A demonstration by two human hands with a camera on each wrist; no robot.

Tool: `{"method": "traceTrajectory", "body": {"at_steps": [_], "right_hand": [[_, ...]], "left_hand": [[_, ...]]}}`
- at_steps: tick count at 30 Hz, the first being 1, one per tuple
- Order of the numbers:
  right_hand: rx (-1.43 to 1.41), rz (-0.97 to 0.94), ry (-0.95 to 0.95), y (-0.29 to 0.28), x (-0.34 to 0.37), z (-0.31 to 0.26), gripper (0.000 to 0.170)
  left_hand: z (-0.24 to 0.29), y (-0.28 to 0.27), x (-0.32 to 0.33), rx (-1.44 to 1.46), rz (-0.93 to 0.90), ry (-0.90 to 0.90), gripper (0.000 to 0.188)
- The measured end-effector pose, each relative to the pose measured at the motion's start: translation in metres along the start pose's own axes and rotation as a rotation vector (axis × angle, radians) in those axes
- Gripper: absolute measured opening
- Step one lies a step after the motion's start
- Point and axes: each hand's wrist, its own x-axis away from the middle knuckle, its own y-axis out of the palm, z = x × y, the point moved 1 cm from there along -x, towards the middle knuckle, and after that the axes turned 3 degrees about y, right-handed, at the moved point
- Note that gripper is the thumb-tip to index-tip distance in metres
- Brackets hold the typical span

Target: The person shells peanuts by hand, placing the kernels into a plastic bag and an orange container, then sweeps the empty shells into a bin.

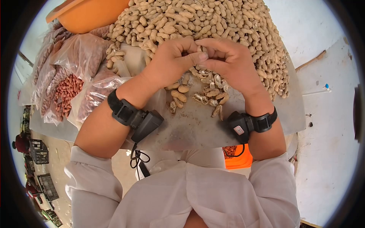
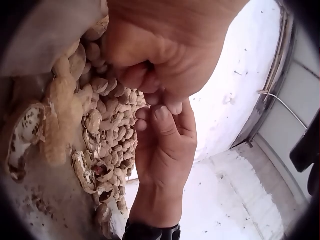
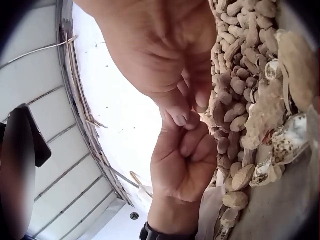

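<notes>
In front of a big heap of unshelled peanuts, my left hand and right hand meet fingertip to fingertip. Between them they pinch a peanut, mostly hidden by the thumbs and fingers. Both wrist views show the thumb tips pressed close together, the left hand and the right hand each seen from across. Below the hands lie split, empty peanut shells and several whole peanuts on the table.
Clear plastic bags at the left hold shelled red peanuts. An orange basin stands at the back left. Beneath the table's front edge is an orange container with reddish contents. A white wall runs along the right.
</notes>
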Motion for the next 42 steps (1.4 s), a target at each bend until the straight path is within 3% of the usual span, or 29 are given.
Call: {"method": "traceTrajectory", "body": {"at_steps": [2,8,14,26,29,35,38,39,42], "right_hand": [[0.040,-0.005,0.020,-0.002,0.001,-0.002,0.031],[-0.339,-0.024,0.037,0.003,-0.001,0.005,0.032],[-0.519,-0.002,0.049,0.009,-0.001,0.006,0.030],[-0.638,0.060,0.078,0.011,0.000,0.004,0.030],[-0.525,-0.035,0.081,0.002,-0.003,0.005,0.031],[-0.304,-0.449,0.118,-0.034,-0.001,0.012,0.032],[-0.043,-0.585,0.178,-0.045,0.002,0.012,0.033],[0.012,-0.593,0.153,-0.044,0.003,0.010,0.030],[-0.033,-0.621,0.371,-0.043,0.006,-0.001,0.024]], "left_hand": [[0.001,0.000,0.000,0.012,-0.019,0.019,0.019],[0.008,-0.001,0.000,0.186,-0.017,-0.060,0.020],[0.005,-0.002,0.001,0.200,0.022,-0.059,0.022],[0.007,0.003,0.003,0.296,0.083,0.009,0.021],[0.009,-0.002,0.002,0.213,0.034,-0.074,0.017],[0.016,-0.001,0.004,0.118,-0.165,-0.135,0.023],[0.012,-0.009,0.002,0.267,-0.150,-0.259,0.031],[0.008,-0.012,-0.001,0.231,-0.129,-0.188,0.036],[0.006,-0.015,-0.002,0.419,0.025,-0.199,0.037]]}}
